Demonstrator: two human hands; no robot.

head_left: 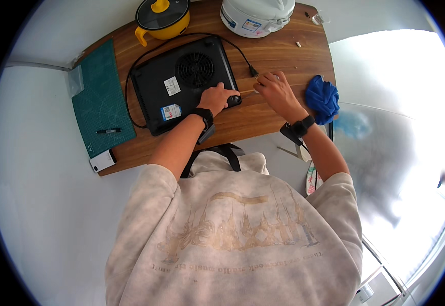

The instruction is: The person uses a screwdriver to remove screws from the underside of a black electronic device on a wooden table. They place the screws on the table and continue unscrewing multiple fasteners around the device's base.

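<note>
A black induction cooker [153,76] lies upside down on the wooden table, its round fan grille [195,69] facing up. My left hand [216,98] rests on its near right corner, the index finger stretched out to the right. Just off that corner, my right hand [276,91] is closed around a thin rod-like tool [248,95], whose tip reaches the cooker's right edge by my left fingertip. What kind of tool it is I cannot make out. The cooker's black cord loops over its far side, and the plug [253,71] lies beyond my right fingers.
A yellow pot [174,28] with a glass lid and a white lidded appliance [255,18] stand at the back. On the left is a green cutting mat [100,97] with a pen [109,131]; a white box [102,160] sits beside it. A blue cloth [322,98] lies at the right edge.
</note>
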